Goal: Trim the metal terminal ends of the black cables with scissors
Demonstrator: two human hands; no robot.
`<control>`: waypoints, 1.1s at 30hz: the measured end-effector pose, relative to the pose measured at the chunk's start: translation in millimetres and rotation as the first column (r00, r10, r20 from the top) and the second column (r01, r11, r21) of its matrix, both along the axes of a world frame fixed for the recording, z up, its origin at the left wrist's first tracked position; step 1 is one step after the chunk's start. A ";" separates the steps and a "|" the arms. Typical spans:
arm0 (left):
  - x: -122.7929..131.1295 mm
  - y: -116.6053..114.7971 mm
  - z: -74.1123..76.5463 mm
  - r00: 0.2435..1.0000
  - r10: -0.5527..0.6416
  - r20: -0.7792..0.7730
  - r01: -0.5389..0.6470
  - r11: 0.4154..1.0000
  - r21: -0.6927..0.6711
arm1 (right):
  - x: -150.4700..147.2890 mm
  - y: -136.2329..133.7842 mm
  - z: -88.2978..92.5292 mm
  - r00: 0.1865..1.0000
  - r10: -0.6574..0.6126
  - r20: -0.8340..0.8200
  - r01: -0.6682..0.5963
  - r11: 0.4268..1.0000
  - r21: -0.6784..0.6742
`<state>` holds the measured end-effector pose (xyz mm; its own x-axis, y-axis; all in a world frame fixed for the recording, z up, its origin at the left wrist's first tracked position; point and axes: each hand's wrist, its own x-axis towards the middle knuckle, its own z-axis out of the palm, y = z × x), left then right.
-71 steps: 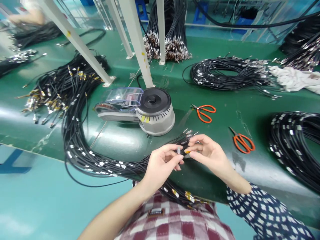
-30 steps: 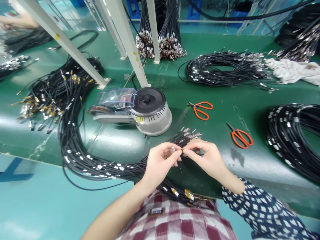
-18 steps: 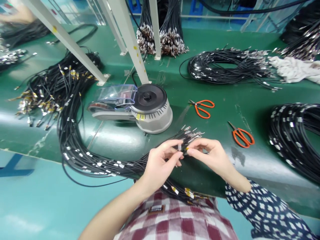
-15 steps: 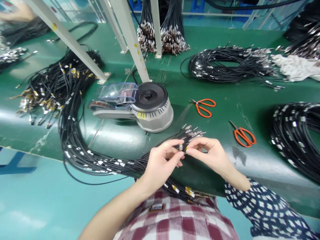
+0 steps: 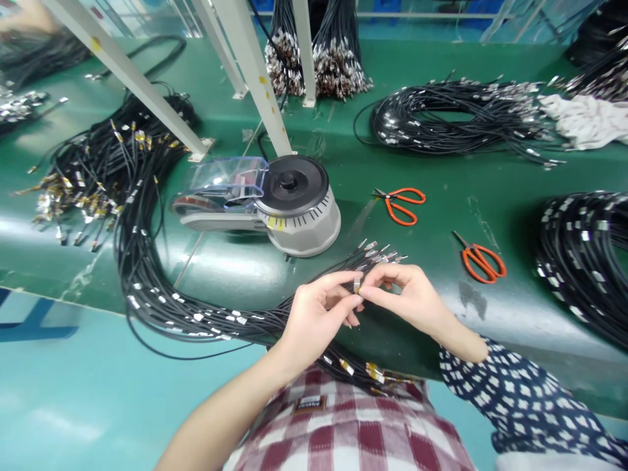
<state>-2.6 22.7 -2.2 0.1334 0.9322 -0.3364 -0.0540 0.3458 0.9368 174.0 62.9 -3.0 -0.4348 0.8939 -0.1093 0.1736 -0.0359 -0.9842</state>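
- Head view, far left: a co-worker's blurred hand [image 5: 29,18] over dark cables [image 5: 42,60].
- Left: a cable pile [image 5: 95,167] with yellow and silver ends lies on the green table [image 5: 456,209]; a white-labelled bundle [image 5: 196,320] curves from it along the near side to the hands.
- Centre left: a grey dispenser [image 5: 307,235] with a round black top, its clear cover [image 5: 228,178] on the left.
- Near centre: the left hand [image 5: 314,317] pinches a small silver connector [image 5: 356,285] between thumb and forefinger, just short of loose cable ends [image 5: 380,253]. More yellow-taped ends [image 5: 375,373] lie nearer, by the checked garment [image 5: 343,432].
- Just right: the right hand [image 5: 409,297] has thumb and forefinger together at the connector's right edge; I cannot tell whether they grip it.
- Right: two orange-handled cutters, one farther left [image 5: 405,194], one nearer right [image 5: 483,263].
- Far right: a cable coil [image 5: 417,134] beside a white cloth [image 5: 583,121]; nearer, another coil [image 5: 579,261].
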 end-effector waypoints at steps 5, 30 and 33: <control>0.5 1.0 1.0 1.000 0.006 0.014 -0.006 1.000 -0.014 | -0.2 -0.1 0.6 1.000 0.000 0.011 0.000 1.000 0.020; -3.9 6.4 -6.3 0.981 0.043 0.187 -0.033 0.998 -0.055 | 1.0 -0.6 -6.0 0.999 -0.036 0.005 0.036 0.999 -0.020; -3.4 5.6 -8.8 0.985 0.071 0.155 -0.062 0.996 -0.066 | -1.8 -0.8 -4.2 0.999 -0.052 -0.007 0.052 0.998 -0.029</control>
<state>-6.0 28.3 -11.0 0.1276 0.9191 -0.3729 -0.2237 0.3929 0.8920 172.2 62.1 -7.2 -0.3890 0.9117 -0.1319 0.1630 -0.0728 -0.9839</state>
